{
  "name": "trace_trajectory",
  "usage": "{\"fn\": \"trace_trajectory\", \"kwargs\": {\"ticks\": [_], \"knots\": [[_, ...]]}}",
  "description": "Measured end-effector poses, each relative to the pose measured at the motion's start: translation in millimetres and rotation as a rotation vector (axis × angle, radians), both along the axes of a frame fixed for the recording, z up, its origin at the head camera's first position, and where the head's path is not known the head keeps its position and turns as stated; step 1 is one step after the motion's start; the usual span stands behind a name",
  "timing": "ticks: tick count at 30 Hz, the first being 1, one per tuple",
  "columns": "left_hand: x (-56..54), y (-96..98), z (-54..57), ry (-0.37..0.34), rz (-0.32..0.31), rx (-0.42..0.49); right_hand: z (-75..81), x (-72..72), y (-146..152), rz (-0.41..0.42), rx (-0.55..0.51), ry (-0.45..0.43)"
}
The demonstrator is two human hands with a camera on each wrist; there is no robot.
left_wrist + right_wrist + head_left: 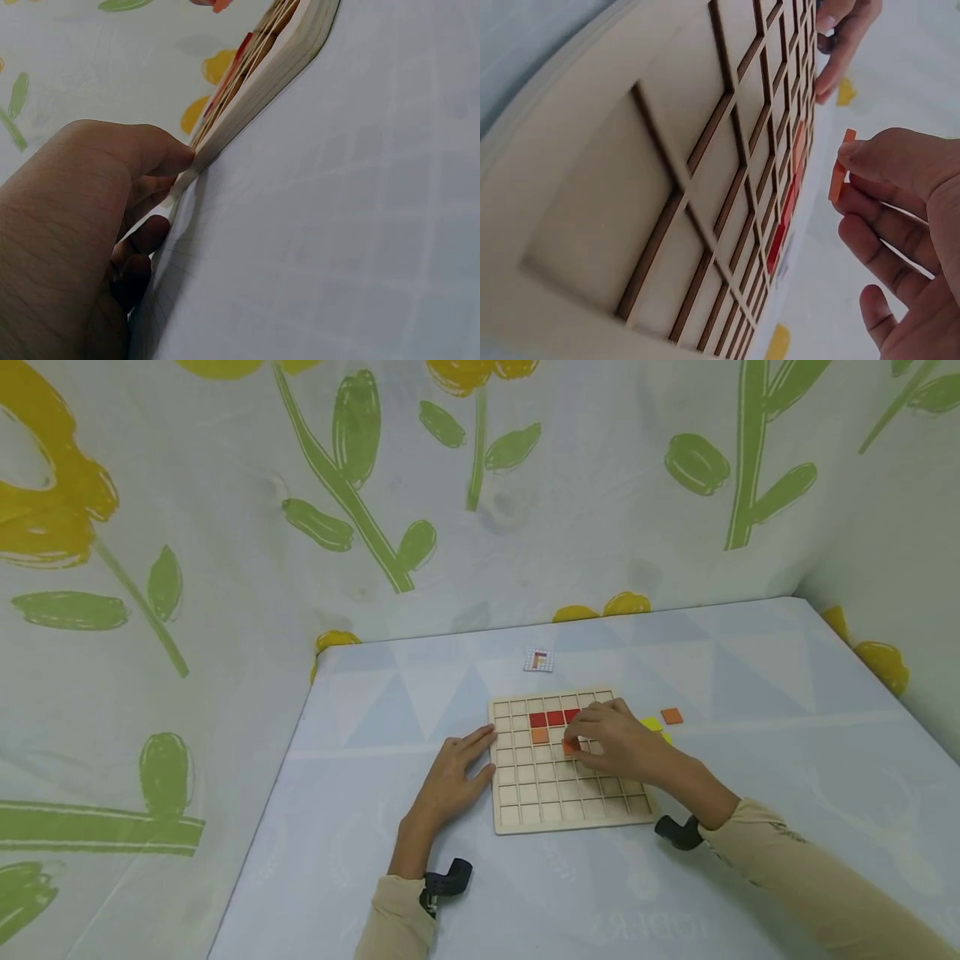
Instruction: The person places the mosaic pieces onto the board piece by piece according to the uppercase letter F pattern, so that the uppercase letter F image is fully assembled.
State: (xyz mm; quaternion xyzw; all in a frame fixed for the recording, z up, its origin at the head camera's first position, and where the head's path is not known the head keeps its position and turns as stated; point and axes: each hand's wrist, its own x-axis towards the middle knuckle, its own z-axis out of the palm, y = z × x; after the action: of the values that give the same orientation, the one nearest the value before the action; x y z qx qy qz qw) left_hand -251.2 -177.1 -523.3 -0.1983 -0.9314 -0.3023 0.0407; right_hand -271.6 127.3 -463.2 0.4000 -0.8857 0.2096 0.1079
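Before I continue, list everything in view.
Grid board: one, pale wood, on table.
Table: one, pale blue, under board.
Red tiles: three visible, red, one board row.
Placed tile: one, orange, beside red row.
Loose tile: one, orange, right of board.
Yellow tiles: at least two, right of board.
Held tile: one, orange, over board.
Pattern card: one, whitish, beyond board.
Floral backdrop: one, whitish, around table.
Wrist devices: two, black, on wrists.
Sleeves: two, beige, forearms.
Left grip: one, bare, at board's left edge.
Right grip: one, bare, pinching held tile.
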Motion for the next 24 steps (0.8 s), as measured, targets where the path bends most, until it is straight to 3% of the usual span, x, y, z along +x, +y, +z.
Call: {"fn": "trace_trajectory", "kwargs": {"ticks": [8, 16, 24], "knots": [[0.7, 0.4, 1.0, -0.024, 0.005, 0.001, -4.2, -4.0, -19.4, 0.022, 0.009, -0.011], [-1.0, 0.4, 1.8, -0.014, 0.004, 0.0, -5.3, -5.8, -31.4, -0.013, 0.067, -0.051], [-1.1, -0.2, 1.4, -0.037, 0.006, 0.013, -13.0, -8.7, -37.1, 0.002, 0.072, -0.019]]}}
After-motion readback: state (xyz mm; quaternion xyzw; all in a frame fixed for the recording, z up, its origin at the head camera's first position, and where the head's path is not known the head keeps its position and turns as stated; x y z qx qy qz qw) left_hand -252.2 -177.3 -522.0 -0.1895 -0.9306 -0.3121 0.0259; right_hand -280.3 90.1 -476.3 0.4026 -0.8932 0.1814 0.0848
